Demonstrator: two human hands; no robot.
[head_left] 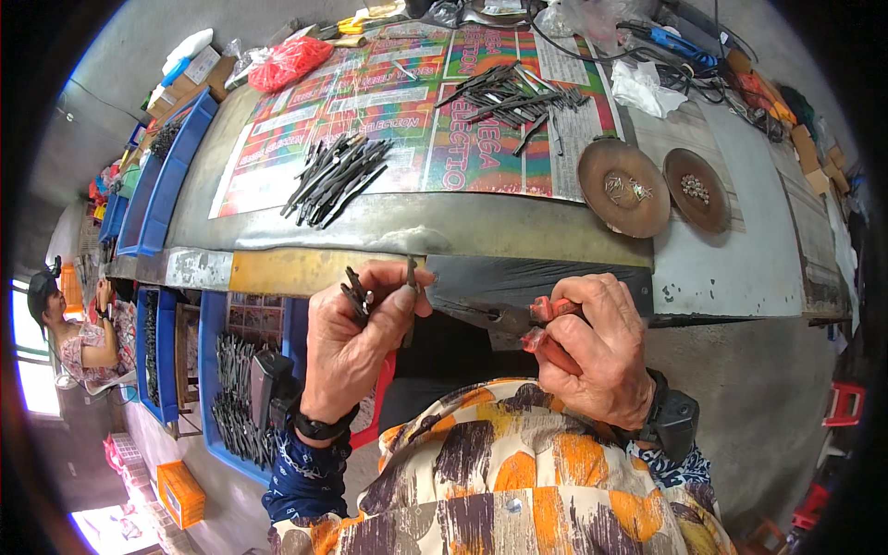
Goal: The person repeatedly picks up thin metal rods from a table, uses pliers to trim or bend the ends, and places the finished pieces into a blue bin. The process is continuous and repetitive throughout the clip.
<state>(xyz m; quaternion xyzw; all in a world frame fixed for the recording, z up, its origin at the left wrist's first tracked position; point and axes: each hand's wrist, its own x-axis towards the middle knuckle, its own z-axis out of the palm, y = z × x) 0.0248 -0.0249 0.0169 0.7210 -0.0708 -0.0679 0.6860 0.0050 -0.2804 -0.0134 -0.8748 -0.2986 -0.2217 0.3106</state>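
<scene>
My left hand [359, 335] is closed around a small bunch of thin dark rods [352, 290]. Its thumb and forefinger pinch one more dark rod [412, 271], held upright near the table's front edge. My right hand [601, 344] grips red-handled pliers [504, 317], whose dark jaws point left toward the pinched rod but stay apart from it. Whether the jaws hold anything is too small to tell. Beyond my hands, a pile of black rods [335, 180] lies on a colourful printed sheet [268, 153]. Farther back to the right is a looser heap of similar rods [514, 100].
Two brown dishes [601, 211] [686, 218] with small metal bits stand at the right. A blue bin [211, 324] full of dark rods is beside my left forearm. Another blue tray [153, 208] sits on the table's left. A person [88, 342] works at far left.
</scene>
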